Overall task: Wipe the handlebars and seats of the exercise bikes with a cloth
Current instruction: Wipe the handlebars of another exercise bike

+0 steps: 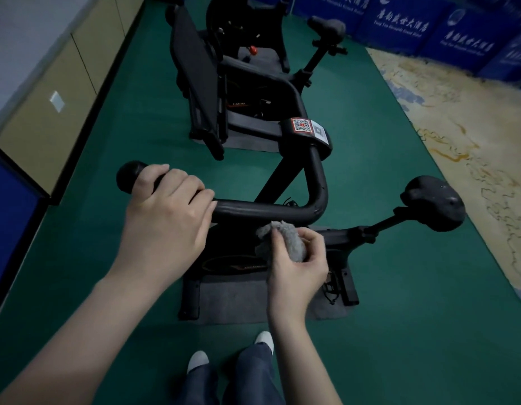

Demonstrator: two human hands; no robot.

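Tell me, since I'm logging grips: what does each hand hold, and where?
Left hand grips the handlebar near its left end; right hand pinches the bunched grey cloth around its middle.

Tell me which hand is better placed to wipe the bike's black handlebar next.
The right hand: it holds the crumpled grey cloth just beneath the black curved handlebar. The left hand grips the bar's end and holds no cloth.
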